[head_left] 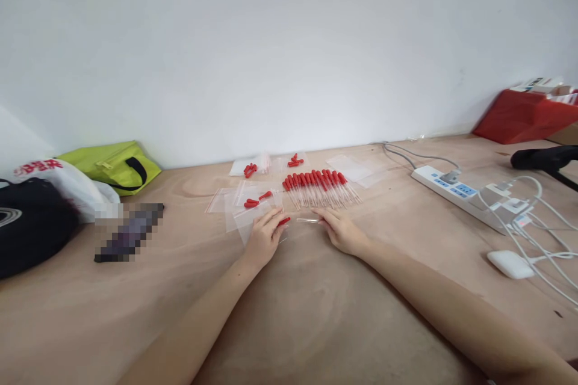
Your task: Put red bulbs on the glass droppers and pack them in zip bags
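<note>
The left hand (pixel 264 234) pinches a red bulb (pixel 284 221); the right hand (pixel 342 232) pinches a clear tube (pixel 307 220), its end near the bulb, apart. Beyond them, toward the table's (pixel 311 319) far edge, lie red-topped tubes (pixel 318 183) in a row; left of these, loose red bulbs (pixel 251 203) on clear bags (pixel 232 219).

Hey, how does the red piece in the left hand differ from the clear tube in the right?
The red piece is strongly coloured; the clear tube looks see-through. The red piece slants in the picture; the clear tube lies nearly level. Both are held and partly hidden.
</note>
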Tool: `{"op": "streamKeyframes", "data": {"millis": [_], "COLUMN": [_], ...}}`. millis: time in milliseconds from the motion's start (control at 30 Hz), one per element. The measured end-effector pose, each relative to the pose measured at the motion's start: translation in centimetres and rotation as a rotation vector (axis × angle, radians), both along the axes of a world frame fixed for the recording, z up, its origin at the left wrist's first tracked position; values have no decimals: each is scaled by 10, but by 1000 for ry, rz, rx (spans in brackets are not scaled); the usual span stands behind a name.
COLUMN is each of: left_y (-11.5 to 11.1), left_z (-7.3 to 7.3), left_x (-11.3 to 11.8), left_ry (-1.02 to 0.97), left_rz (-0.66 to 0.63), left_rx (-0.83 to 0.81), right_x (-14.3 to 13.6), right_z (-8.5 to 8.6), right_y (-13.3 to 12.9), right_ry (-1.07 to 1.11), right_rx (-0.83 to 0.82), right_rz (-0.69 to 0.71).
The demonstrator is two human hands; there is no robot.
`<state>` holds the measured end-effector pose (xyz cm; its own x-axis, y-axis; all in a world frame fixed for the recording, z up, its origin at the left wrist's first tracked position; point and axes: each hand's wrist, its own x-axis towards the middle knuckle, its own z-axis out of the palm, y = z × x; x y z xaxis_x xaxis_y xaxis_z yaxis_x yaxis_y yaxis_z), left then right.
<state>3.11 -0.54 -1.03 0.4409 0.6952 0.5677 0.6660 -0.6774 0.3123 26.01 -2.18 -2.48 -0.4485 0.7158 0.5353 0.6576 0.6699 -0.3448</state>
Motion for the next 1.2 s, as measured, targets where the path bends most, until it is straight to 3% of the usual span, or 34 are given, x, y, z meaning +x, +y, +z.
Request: {"op": "streamKeyframes", "data": {"millis": [433,867,1200], "left_y": [-4,-9,-7], "left_z": [-2,6,4], "left_x": [3,6,7], "left_ry": [44,-46,-152], "left_rz": [-52,-249,-90], "left_rx": [25,-109,-71], "right_x": [-7,-8,-9], "right_z": [1,4,6], "right_y": [-2,-1,-1], "right_ry": [-45,28,-1], "right_rx": [97,74,61], "right_rz": [21,4,47]}}
